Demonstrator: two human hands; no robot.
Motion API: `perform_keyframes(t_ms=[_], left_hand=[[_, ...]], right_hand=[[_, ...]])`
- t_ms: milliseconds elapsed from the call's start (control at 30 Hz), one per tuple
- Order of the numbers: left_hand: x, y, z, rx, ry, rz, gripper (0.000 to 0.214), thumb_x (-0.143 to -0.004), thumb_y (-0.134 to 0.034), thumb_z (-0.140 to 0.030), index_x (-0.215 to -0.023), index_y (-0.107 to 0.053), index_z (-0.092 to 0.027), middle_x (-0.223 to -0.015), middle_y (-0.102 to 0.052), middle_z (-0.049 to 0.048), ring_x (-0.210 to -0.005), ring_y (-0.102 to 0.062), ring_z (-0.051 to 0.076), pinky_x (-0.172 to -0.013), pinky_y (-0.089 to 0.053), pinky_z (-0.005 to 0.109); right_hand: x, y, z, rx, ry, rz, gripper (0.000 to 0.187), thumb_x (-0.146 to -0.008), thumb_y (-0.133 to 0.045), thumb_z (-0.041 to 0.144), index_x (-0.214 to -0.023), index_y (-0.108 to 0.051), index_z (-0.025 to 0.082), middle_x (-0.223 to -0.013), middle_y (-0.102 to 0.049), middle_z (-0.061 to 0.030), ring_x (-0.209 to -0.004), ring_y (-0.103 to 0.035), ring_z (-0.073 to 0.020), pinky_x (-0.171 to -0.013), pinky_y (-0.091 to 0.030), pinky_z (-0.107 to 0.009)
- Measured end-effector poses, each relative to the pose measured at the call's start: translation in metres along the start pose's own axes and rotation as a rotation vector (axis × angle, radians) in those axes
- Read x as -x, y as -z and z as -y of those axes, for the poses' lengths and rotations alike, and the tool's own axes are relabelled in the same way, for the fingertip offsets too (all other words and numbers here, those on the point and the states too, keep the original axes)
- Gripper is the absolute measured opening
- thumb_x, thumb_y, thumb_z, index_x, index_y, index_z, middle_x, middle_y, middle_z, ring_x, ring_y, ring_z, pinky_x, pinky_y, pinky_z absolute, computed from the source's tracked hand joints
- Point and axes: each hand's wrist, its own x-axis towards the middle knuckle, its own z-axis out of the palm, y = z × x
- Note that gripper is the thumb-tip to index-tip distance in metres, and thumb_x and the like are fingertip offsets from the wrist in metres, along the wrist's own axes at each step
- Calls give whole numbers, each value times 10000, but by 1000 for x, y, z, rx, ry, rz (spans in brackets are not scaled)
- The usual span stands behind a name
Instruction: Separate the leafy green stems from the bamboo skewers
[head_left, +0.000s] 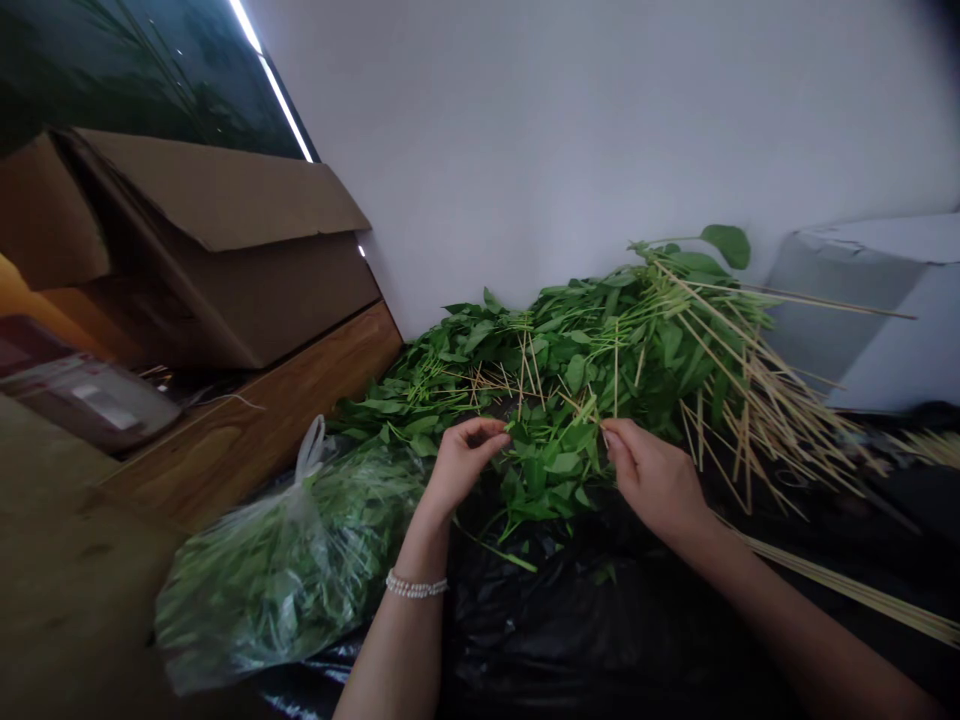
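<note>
My left hand (472,455), a beaded bracelet on its wrist, pinches the end of a leafy green stem (513,428). Across from it, my right hand (652,470) is closed with thumb and finger together on the end of a thin wooden skewer (576,402); the fingers partly hide the grip. Between and below both hands lies a loose heap of leafy greens (551,480) on black plastic (540,630). Behind them, a larger pile of greens (480,335) has several skewers through its stems.
On the left is a tied clear plastic bag of greens (292,560). An open cardboard box (247,280) rests on a wooden ledge (247,430). Skewered bundles (757,390) fan out at right, near loose skewers (847,580) and a white box (847,290). A pale wall (540,150) stands behind.
</note>
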Motion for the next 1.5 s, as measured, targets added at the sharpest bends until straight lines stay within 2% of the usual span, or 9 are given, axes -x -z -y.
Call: perform_keyframes(t_ms=[200,367,633,1067,1333,1500], left_hand=[[7,-18,-4,403,185,54,342,-593,-835,-289,-888,-719,-158,-731,-696,5,-695,-621,107,-683,-449,210],[8,-24,-3,521,258,51,341,-564,-856,-268,-844,-701,-150,-736,-714,20,-713,-648,118,-688,-460,213],[8,-27,-2,544,280,63,315,-593,-847,-297,-831,-720,-135,-736,-720,26,-664,-625,91,-684,-465,203],[7,-26,-3,526,301,21,310,-559,-857,-318,-795,-742,-153,-724,-724,25,-645,-628,100,-674,-473,216],[6,-24,1,272,153,-52,292,-599,-827,-343,-812,-757,-156,-782,-736,41,-736,-641,153,-767,-473,280],[6,-25,2,255,145,-48,304,-660,-776,-411,-813,-753,-150,-754,-728,34,-676,-613,133,-692,-461,252]], right_hand=[[9,-8,15,-66,103,74,220,-943,-415,210,-1057,-601,186,-950,-708,-31,-769,-677,-138,-647,-464,-222],[13,-11,17,-76,135,109,237,-937,-411,185,-1068,-608,188,-973,-711,-33,-796,-680,-138,-675,-485,-221],[16,-15,15,-47,165,129,256,-938,-415,187,-1071,-633,186,-1009,-711,-59,-864,-681,-155,-718,-511,-235],[15,-12,18,-18,154,137,288,-935,-402,191,-1081,-649,192,-968,-716,-63,-823,-682,-149,-696,-524,-237],[16,-12,19,27,122,161,269,-915,-431,169,-1074,-646,197,-983,-717,-58,-835,-683,-154,-707,-510,-235],[16,-13,19,33,98,159,272,-918,-425,179,-1079,-644,205,-992,-717,-52,-812,-681,-148,-684,-504,-234]])
